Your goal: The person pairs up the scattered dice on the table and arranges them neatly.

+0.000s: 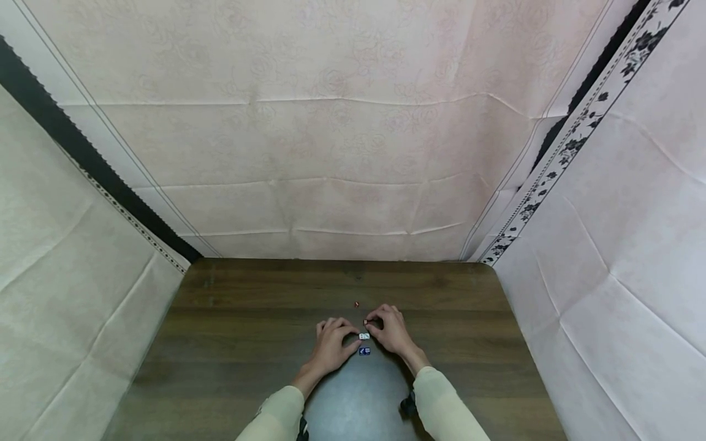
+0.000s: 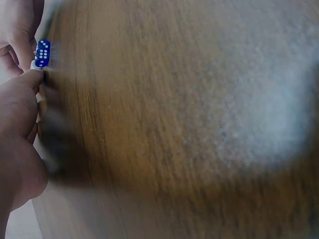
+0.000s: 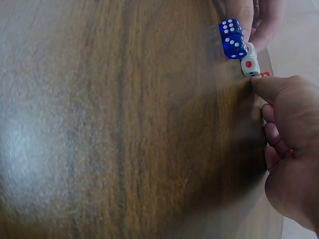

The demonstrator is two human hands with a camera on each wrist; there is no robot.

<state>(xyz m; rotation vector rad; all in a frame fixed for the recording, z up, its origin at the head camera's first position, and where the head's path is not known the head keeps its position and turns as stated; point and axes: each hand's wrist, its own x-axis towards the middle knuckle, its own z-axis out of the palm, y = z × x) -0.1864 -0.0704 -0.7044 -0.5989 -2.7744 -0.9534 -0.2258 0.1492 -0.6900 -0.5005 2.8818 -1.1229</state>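
Two blue dice (image 1: 364, 351) sit side by side on the wooden table, nearest the person. Just beyond them is a pair of white dice (image 1: 364, 336); a red pip shows on one white die (image 3: 249, 64). My right hand (image 1: 390, 331) pinches a red die (image 1: 366, 321) between thumb and forefinger, right behind the white pair. In the right wrist view the thumb hides most of this red die (image 3: 264, 74). My left hand (image 1: 331, 346) has its thumb and fingertips at the left end of the white dice, fingers bent; whether they touch is unclear.
Another red die (image 1: 356, 304) lies alone farther back on the table (image 1: 231, 343). Pale cloth (image 1: 342, 153) hangs behind the far edge, with more cloth on both sides. Dark wrist devices (image 1: 408, 404) sit under the sleeves.
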